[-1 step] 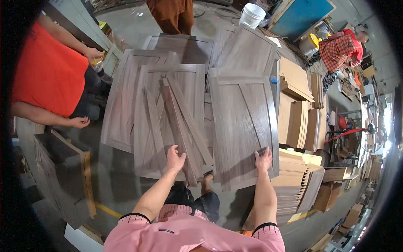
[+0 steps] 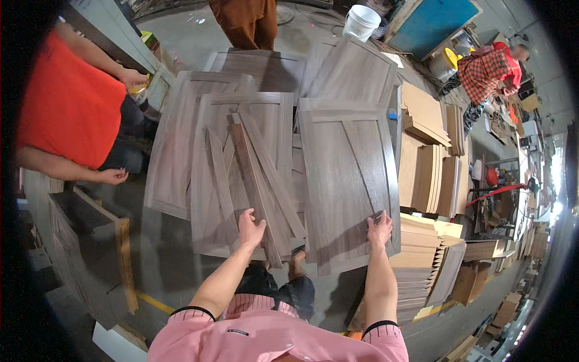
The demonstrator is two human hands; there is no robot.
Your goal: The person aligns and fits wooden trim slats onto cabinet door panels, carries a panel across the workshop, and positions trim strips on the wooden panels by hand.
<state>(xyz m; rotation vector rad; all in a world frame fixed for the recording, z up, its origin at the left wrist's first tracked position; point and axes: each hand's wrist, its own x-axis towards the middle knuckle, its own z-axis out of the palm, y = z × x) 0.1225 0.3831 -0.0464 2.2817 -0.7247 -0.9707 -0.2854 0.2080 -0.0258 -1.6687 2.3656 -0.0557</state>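
My left hand (image 2: 250,229) is over the lower part of a grey-brown wood-grain door panel (image 2: 202,205), its thumb and fingers apart. Beside it, several loose wood-grain strips (image 2: 259,187) fan out on that panel. My right hand (image 2: 379,230) rests with parted fingers near the lower right edge of another framed panel (image 2: 338,175). A dark slanting line runs down that panel towards the hand. Whether either fingertip presses on the wood is hard to see.
More panels (image 2: 166,163) lie beneath and behind. Stacked boards (image 2: 416,241) stand on the right. A person in orange (image 2: 72,102) sits at left; another in brown (image 2: 244,21) stands at the far side. A white bucket (image 2: 363,23) is at the back.
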